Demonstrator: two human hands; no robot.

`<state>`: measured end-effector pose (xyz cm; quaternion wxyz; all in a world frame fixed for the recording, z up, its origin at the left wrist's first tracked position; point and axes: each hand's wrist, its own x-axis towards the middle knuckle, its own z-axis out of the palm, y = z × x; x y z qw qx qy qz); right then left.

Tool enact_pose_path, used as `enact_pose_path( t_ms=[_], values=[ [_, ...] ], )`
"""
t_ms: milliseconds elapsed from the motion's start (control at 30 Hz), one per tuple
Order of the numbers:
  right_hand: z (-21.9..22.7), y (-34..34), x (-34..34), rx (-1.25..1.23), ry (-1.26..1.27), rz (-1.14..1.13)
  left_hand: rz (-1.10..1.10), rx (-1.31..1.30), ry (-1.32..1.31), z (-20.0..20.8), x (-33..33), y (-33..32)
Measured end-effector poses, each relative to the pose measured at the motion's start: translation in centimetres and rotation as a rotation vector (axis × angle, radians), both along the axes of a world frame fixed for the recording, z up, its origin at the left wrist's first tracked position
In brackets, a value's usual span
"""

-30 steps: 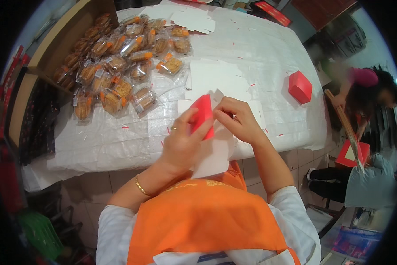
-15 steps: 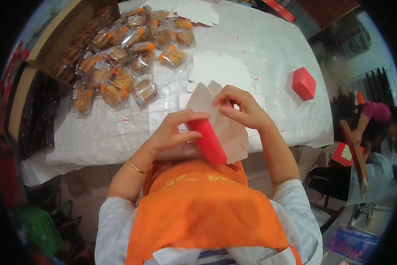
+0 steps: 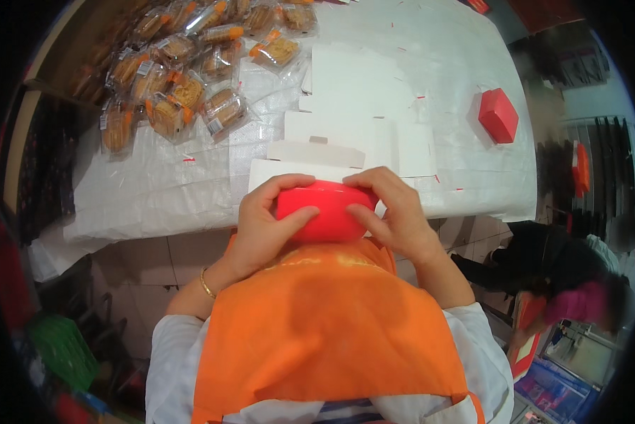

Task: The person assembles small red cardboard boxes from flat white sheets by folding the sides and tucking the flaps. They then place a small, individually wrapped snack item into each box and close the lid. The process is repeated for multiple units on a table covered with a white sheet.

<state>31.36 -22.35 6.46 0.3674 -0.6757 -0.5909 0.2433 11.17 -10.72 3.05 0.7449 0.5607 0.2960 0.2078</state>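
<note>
A partly folded red cardboard box (image 3: 324,219) is held at the table's near edge, close against my orange apron. My left hand (image 3: 261,215) grips its left end, thumb on the near red face and fingers over the top edge. The same kind of grip holds the right end, by my right hand (image 3: 402,215). Beyond the red part, a white inner flap (image 3: 316,152) with a small tab lies toward the table. The fingertips on the far side are partly hidden.
Flat white cardboard sheets (image 3: 363,85) lie just beyond my hands. At the far left are several wrapped pastries (image 3: 225,109), beside a brown carton (image 3: 19,155). A folded red box (image 3: 499,115) stands at the right. Another person (image 3: 579,304) bends over at the lower right.
The red box has turned from slanting to level, facing me. My right hand has come off the pale flaps onto the box's right end. The other person has moved lower.
</note>
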Motion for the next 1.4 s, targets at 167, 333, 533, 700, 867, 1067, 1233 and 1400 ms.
enact_pose_path(
  t_ms=[167, 333, 533, 700, 867, 1067, 1233, 1400],
  values=[
    [-0.7, -0.2, -1.2, -0.026, 0.051, 0.043, -0.022, -0.08, 0.02, 0.3, -1.5, -0.5],
    [-1.4, -0.4, -1.3, -0.116, 0.165, 0.115, -0.096, -0.065, 0.028, -1.3, -2.9, -0.5],
    [-2.1, 3.4, 1.3, 0.104, 0.075, -0.094, 0.072, -0.14, 0.016, -1.1, -2.7, -0.9],
    [-6.3, 8.7, 4.9, -0.218, -0.252, 0.006, 0.142, -0.057, -0.039, -1.5, -1.8, -0.6],
    [-5.9, 11.0, 5.1, -0.596, -0.071, 0.137, 0.161, -0.121, -0.083, -1.6, -1.4, -0.4],
    [-4.6, 11.6, 3.2, -0.693, 0.035, 0.165, 0.149, -0.141, -0.003, -2.4, -1.7, -0.4],
    [-2.9, 13.2, 1.6, -0.766, -0.138, 0.289, 0.198, -0.106, 0.03, -2.3, -1.5, -0.1],
    [-3.2, 13.8, 0.5, -0.678, -0.178, 0.304, 0.137, -0.09, 0.075, -2.6, -1.7, 0.2]
  ],
)
